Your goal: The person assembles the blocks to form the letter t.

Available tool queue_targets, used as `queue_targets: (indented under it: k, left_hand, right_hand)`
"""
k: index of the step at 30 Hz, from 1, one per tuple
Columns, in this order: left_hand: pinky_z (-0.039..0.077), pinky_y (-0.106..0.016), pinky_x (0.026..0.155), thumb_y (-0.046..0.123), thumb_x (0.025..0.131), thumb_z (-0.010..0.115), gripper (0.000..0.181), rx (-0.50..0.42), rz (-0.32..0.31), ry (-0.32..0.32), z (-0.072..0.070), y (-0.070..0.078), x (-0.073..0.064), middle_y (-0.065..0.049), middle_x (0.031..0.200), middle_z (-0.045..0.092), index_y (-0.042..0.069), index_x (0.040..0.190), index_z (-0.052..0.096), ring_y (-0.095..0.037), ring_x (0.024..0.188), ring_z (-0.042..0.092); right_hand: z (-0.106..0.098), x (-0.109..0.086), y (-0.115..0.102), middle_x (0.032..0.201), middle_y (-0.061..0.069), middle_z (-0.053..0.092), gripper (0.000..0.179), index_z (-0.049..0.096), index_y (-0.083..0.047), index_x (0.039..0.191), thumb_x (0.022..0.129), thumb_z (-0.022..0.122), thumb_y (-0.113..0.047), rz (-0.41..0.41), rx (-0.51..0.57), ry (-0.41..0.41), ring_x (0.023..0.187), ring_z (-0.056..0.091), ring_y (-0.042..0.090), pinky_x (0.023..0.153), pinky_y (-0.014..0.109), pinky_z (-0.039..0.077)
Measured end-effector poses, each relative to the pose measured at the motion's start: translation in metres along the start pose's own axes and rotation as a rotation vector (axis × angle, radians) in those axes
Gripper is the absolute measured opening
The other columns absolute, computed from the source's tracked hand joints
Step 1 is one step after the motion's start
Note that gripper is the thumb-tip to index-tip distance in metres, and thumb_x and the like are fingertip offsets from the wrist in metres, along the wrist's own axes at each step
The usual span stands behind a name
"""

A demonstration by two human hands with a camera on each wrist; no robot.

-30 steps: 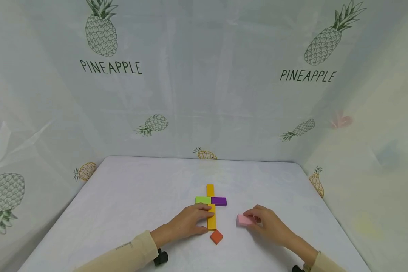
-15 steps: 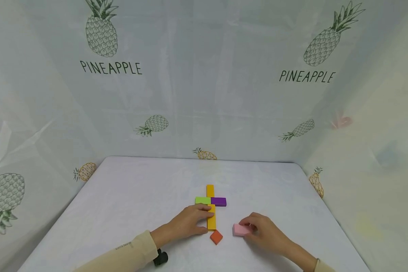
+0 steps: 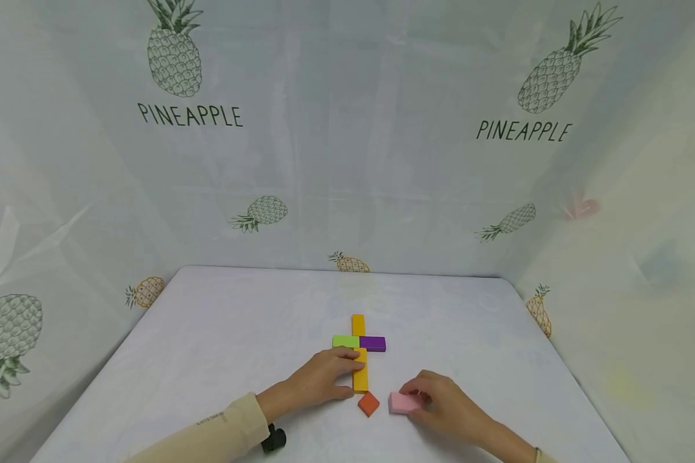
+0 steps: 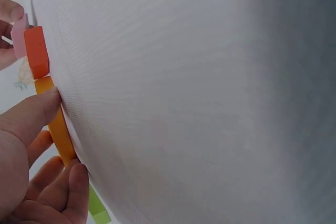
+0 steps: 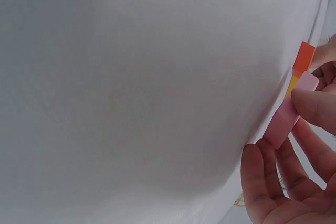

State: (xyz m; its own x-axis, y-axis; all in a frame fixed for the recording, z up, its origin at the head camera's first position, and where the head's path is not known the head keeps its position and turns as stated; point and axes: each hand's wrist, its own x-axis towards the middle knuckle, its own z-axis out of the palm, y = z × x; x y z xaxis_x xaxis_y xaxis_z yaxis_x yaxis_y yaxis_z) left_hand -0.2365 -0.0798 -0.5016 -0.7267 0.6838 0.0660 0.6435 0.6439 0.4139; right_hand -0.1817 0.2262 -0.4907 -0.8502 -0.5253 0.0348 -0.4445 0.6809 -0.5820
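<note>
1. Left wrist view: the white tablecloth (image 4: 199, 93) fills almost the whole frame, running up the picture like a wall, shaded grey toward the right edge
2. The left hand (image 4: 23, 156) sits at the lower left, thumb (image 4: 31, 114) pressed against the near end of the long yellow-orange block (image 4: 59, 132), fingers (image 4: 76, 192) curled in on its far side
3. That long block lies flat on the cloth, and just above it in the frame an orange block (image 4: 37, 52) sits right at its end
4. Behind the orange one, a pink block (image 4: 20, 38) is pinched by fingertips of the right hand (image 4: 8, 30) at the top-left corner
5. A sliver of green block (image 4: 97, 208) peeks out at the bottom edge, beside the curled fingers
</note>
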Motion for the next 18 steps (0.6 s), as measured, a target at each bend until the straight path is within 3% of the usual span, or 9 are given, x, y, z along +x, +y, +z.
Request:
queue_targets:
  k: [7,18]
  left_hand:
    - [0.047,-0.040,0.117,0.031,0.095,0.083,0.051,-0.001,-0.011,-0.004,0.0021,-0.0013,0.0004,0.002,0.152,0.060,0.018,0.142,0.070,-0.018,0.140,0.055]
    - [0.047,-0.039,0.117,0.032,0.095,0.083,0.051,0.004,-0.010,-0.002,0.0033,-0.0032,0.0012,0.002,0.152,0.060,0.018,0.143,0.070,-0.017,0.140,0.055]
  right_hand:
    - [0.0034,-0.0007,-0.0049,0.099,-0.018,0.063,0.026,0.078,-0.021,0.116,0.091,0.085,-0.020,0.029,0.015,-0.029,0.088,0.055,0.002,0.080,0.023,0.056]
    - [0.0085,-0.0001,-0.0074,0.099,-0.018,0.063,0.027,0.078,-0.022,0.116,0.090,0.086,-0.021,0.010,0.023,-0.032,0.087,0.055,0.001,0.078,0.021,0.055]
